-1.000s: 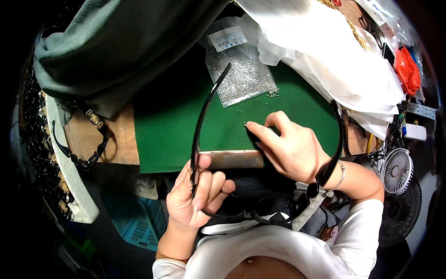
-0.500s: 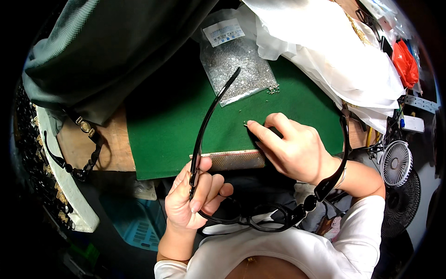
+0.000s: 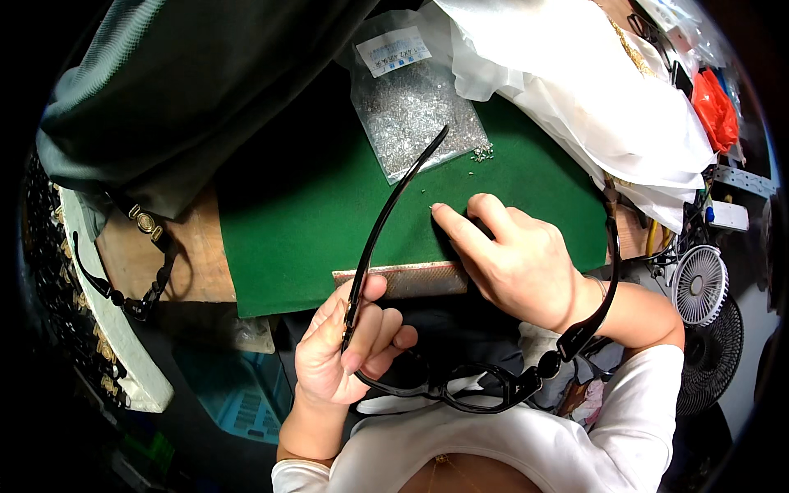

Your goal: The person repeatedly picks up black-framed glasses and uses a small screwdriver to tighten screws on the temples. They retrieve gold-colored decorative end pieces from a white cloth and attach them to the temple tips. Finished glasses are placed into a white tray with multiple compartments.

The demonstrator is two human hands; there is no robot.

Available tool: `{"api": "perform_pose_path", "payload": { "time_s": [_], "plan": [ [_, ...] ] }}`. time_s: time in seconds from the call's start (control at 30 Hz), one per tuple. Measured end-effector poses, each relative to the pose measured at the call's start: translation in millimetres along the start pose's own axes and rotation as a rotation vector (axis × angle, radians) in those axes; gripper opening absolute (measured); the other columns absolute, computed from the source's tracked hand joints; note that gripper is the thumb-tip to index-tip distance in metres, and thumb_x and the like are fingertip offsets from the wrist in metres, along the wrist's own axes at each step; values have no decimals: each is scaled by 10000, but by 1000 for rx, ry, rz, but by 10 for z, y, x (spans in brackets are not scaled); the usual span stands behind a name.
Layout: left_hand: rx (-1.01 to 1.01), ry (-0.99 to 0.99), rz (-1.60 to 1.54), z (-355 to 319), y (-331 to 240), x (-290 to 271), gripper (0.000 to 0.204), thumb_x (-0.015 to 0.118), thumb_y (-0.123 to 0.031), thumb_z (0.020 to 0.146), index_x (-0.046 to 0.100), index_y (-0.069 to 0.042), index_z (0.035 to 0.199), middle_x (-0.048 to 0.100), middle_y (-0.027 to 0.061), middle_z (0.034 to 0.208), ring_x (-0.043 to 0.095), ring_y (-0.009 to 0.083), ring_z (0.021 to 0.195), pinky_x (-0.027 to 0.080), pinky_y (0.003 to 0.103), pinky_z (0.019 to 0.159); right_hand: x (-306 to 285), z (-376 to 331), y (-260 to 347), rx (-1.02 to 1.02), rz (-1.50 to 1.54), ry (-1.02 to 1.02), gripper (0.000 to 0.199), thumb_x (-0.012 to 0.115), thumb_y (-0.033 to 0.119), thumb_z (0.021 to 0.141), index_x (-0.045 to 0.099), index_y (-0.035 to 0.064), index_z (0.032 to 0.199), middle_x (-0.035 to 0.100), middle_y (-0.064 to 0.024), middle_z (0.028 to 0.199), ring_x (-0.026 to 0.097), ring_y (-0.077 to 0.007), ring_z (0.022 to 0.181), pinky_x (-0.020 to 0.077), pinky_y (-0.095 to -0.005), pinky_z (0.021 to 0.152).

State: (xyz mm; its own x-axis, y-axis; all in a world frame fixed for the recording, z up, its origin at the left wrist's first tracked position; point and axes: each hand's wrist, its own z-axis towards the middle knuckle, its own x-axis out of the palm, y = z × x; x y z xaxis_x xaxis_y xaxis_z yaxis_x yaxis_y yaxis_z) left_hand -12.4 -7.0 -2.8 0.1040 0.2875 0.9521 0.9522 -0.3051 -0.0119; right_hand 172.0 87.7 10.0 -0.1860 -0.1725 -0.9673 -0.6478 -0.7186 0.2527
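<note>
My left hand (image 3: pixel 349 341) is closed around one temple of a black eyeglass frame (image 3: pixel 395 201), near its hinge, with the temple pointing up over the green mat (image 3: pixel 288 238). The frame's front lies before my chest, and its other temple crosses over my right forearm. My right hand (image 3: pixel 522 251) rests on the mat, its index fingertip at a tiny silver screw (image 3: pixel 432 207). The thumb is hidden beneath that hand. Beyond it lies a clear bag (image 3: pixel 411 107) full of tiny silver pieces, with several loose ones (image 3: pixel 482 153) by its corner.
A ridged metal strip (image 3: pixel 419 280) lines the mat's near edge. White plastic sheeting (image 3: pixel 575 90) covers the right back, dark cloth (image 3: pixel 189 99) the left back. Another black frame with gold trim (image 3: pixel 152 238) sits left. A white fan (image 3: pixel 700 285) stands right; a blue crate (image 3: pixel 238 394) is below.
My right fingertip has moved slightly away from me across the mat, with the tiny screw at it. The temple in my left hand has tilted to the right.
</note>
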Motion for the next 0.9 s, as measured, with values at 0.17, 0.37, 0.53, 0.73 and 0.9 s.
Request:
{"api": "perform_pose_path", "payload": {
  "time_s": [0.17, 0.37, 0.53, 0.73, 0.9],
  "plan": [
    [-48, -17, 14, 10, -7, -21, 372, 393, -214, 899, 422, 18, 1189, 401, -21, 496, 344, 94, 525, 383, 268, 722, -75, 65, 23, 5, 55, 100, 350, 564, 101, 672, 500, 47, 1012, 451, -84, 760, 529, -178, 552, 446, -282, 467],
    [-96, -64, -87, -31, 23, -22, 370, 478, -238, 859, 457, -29, 1164, 444, -29, 538, 412, 83, 593, 386, 287, 732, -503, 265, 175, 574, 1787, 848, 199, 408, 94, 891, 474, 22, 1064, 581, -47, 873, 485, -43, 510, 403, -170, 439],
    [-98, -49, -88, -43, 36, -34, 375, 501, -256, 849, 471, -44, 1156, 511, -3, 613, 545, 173, 818, 409, 249, 703, -416, 259, 237, 407, 1763, 780, 193, 408, 96, 887, 470, -9, 1037, 590, -61, 825, 478, -56, 445, 387, -175, 377],
    [-105, -143, 29, -46, 92, 39, 381, 486, -250, 858, 449, -59, 1186, 477, -14, 598, 496, 123, 692, 399, 239, 669, -436, 211, 225, 565, 1793, 840, 225, 430, 122, 879, 437, -14, 1059, 596, -67, 810, 488, -62, 446, 371, -178, 347],
    [-112, -128, 84, -41, 85, -1, 393, 485, -252, 860, 433, -55, 1197, 408, -37, 564, 367, 81, 559, 351, 222, 598, -422, 195, 226, 630, 1839, 887, 266, 447, 158, 872, 392, -31, 1052, 595, -66, 780, 476, -66, 425, 356, -185, 335]
  ]
}}
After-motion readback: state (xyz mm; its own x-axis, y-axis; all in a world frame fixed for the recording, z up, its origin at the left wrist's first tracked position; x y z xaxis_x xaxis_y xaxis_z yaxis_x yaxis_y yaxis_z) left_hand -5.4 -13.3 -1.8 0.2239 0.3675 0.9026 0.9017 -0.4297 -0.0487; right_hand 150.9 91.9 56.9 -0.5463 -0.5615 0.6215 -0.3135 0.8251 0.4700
